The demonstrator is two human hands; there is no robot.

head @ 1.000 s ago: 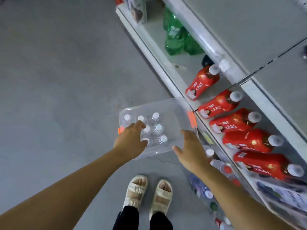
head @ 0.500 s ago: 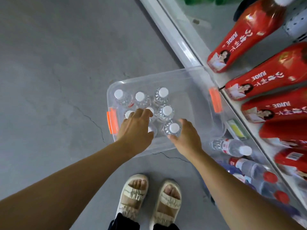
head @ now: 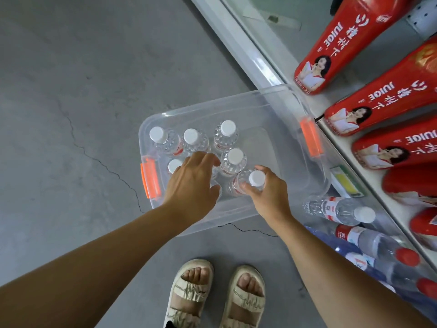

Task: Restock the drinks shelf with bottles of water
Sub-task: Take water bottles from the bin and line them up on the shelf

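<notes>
Down at frame centre, both arms reach into the clear bin (head: pixel 236 107) on the floor. Left hand (head: pixel 191 183) curls over a capped water bottle (head: pixel 174 165), grip unclear. Right hand (head: pixel 269 192) pinches another bottle (head: pixel 256 179) at its neck. Juice bottles (head: pixel 383 100) line the shelf (head: pixel 238 39) at right.

Cracked grey concrete floor (head: pixel 71 102) all around, one crack running under the near side. Red juice bottles (head: pixel 383 100) lying in a row at right, labels reading "JUICE". Cream strapped sandals (head: pixel 216 295) side by side at the bottom edge.
</notes>
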